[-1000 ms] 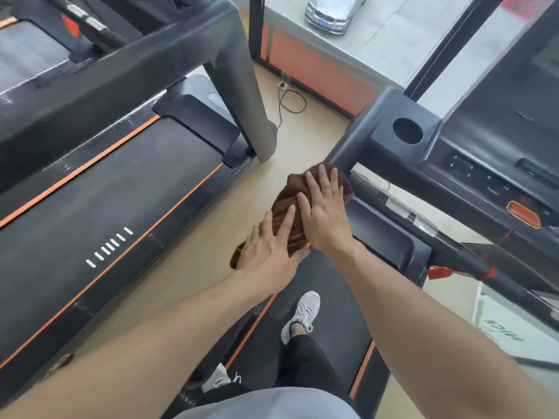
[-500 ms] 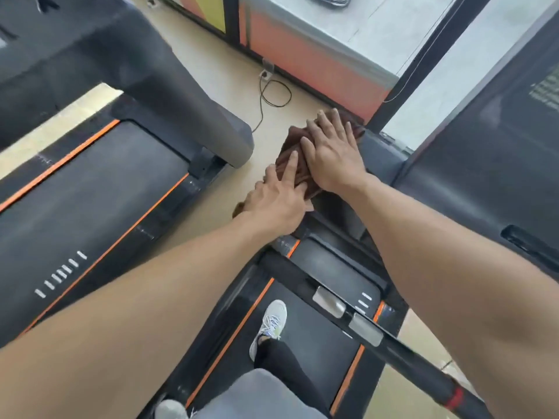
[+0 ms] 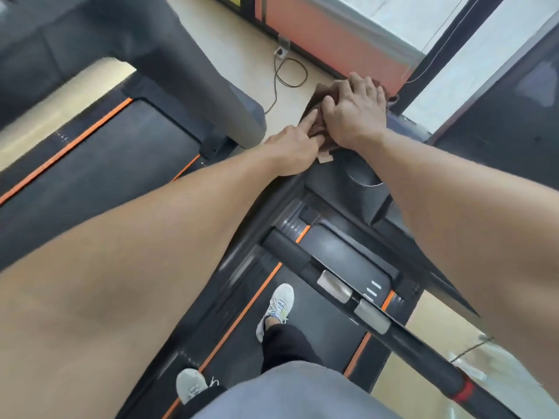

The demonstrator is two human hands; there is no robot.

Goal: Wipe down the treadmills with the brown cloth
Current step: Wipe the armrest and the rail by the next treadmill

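1. Brown cloth [image 3: 317,116]: bunched on the front corner of the near treadmill [image 3: 338,176], beneath both hands.
2. Right hand [image 3: 354,113]: fingers spread flat, pressing the cloth.
3. Left hand [image 3: 292,146]: forefinger extended onto the cloth, other fingers curled beside it.
4. Second treadmill [image 3: 99,164]: alongside, left.

We see a bright, daylit scene, the light entering through the window [image 3: 472,46] at the upper right, where the glass is washed out nearly white. A soft sheen lies on the near treadmill's deck [image 3: 338,252]. Motion blur smears the left forearm [image 3: 127,261] and the frame's left side. Wide-angle distortion bends straight edges toward the corners. Shadows stay soft.
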